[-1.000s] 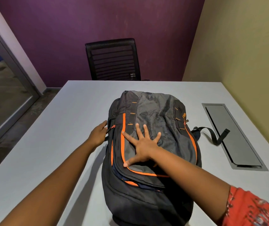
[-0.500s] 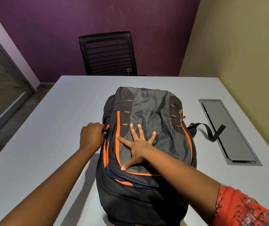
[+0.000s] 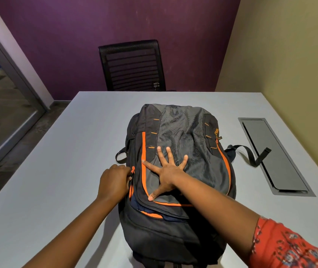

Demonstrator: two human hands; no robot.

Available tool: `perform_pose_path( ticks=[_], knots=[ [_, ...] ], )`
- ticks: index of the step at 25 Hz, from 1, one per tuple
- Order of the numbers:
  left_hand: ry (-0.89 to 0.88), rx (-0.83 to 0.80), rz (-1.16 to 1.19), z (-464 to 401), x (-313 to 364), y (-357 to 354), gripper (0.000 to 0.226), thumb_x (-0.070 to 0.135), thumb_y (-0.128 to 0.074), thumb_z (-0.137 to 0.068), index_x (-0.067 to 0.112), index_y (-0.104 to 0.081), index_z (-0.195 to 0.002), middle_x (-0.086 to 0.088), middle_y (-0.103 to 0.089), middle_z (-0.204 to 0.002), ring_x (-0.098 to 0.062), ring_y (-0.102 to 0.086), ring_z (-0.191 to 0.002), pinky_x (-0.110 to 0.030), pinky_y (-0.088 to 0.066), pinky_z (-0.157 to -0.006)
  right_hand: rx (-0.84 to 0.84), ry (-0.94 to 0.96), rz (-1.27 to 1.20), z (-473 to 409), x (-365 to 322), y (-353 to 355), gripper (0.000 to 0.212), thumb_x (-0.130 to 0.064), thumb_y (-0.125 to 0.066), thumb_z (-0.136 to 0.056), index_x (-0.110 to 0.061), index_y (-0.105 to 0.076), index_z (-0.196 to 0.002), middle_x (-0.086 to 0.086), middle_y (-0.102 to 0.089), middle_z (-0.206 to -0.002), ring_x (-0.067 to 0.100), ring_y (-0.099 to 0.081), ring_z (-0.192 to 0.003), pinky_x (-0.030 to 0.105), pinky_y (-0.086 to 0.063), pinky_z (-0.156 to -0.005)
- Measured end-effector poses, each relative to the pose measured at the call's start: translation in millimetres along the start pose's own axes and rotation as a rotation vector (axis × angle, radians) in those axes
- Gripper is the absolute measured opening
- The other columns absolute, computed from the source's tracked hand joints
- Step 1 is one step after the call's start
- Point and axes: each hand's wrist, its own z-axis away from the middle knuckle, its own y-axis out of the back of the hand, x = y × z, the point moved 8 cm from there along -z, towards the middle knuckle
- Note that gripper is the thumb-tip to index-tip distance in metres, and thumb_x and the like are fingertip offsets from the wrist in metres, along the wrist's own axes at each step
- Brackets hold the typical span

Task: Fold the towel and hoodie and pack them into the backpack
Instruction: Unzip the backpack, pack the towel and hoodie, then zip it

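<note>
Grey desk (image 3: pixel 57 151) with bulging backpack (image 3: pixel 181 132) lying centrally, pressed by spread right hand (image 3: pixel 168 172), left hand (image 3: pixel 114 181) pinching side zipper; towel, hoodie unseen, presumably packed; closing remained.

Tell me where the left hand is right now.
In the head view the left hand sits at the left side of the backpack, fingers curled at its orange side zipper, beside the right hand pressed flat on top.
</note>
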Motion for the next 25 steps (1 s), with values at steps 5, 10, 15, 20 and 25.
perform_pose_path(
  ticks=[5,10,15,20,25],
  knots=[
    [0.033,-0.043,0.05,37,10,-1,0.029,0.003,-0.083,-0.053,0.013,-0.056,-0.048,-0.004,-0.056,-0.047,-0.023,-0.053,-0.043,-0.013,-0.012,-0.04,0.004,0.007,0.004,2,0,0,0.122,-0.071,-0.068,-0.06,-0.052,0.025,-0.136,0.002,0.052,-0.138,0.035,0.046,-0.128,0.079,0.015,-0.089],
    [0.016,-0.177,0.121,83,31,0,0.029,0.014,-0.083,-0.054,0.018,-0.054,-0.052,0.003,-0.056,-0.054,-0.018,-0.058,-0.052,-0.013,-0.013,-0.039,0.023,0.012,-0.016,5,-1,3,0.12,-0.071,-0.067,-0.06,-0.052,0.022,-0.138,0.002,0.051,-0.139,0.035,0.045,-0.129,0.078,0.014,-0.091],
    [0.167,-0.175,0.356,87,23,-2,0.032,0.026,-0.06,-0.085,0.028,-0.043,-0.058,0.013,-0.046,-0.06,-0.009,-0.046,-0.065,-0.01,-0.027,-0.049,0.033,0.03,-0.053,14,-2,8,0.116,-0.069,-0.069,-0.061,-0.052,0.013,-0.141,0.002,0.041,-0.147,0.034,0.037,-0.135,0.078,0.011,-0.093],
    [0.364,-0.213,0.743,75,-2,-3,0.026,0.015,-0.071,-0.079,0.02,-0.065,-0.055,0.0,-0.066,-0.058,-0.008,-0.054,-0.055,-0.018,-0.043,-0.059,0.687,-0.08,-0.451,65,0,53,0.038,-0.05,-0.057,-0.085,-0.017,-0.069,-0.099,0.007,-0.067,-0.112,0.026,-0.059,-0.11,0.036,-0.04,-0.089],
    [0.253,-0.248,0.669,79,15,-10,0.012,0.016,-0.072,-0.079,0.006,-0.069,-0.073,-0.009,-0.069,-0.073,-0.012,-0.054,-0.063,-0.025,-0.045,-0.066,0.208,-0.112,-0.702,58,-31,-13,0.055,-0.062,-0.054,-0.081,-0.015,-0.058,-0.052,0.003,-0.07,-0.068,0.01,-0.059,-0.051,0.03,-0.054,-0.074]
  ],
)
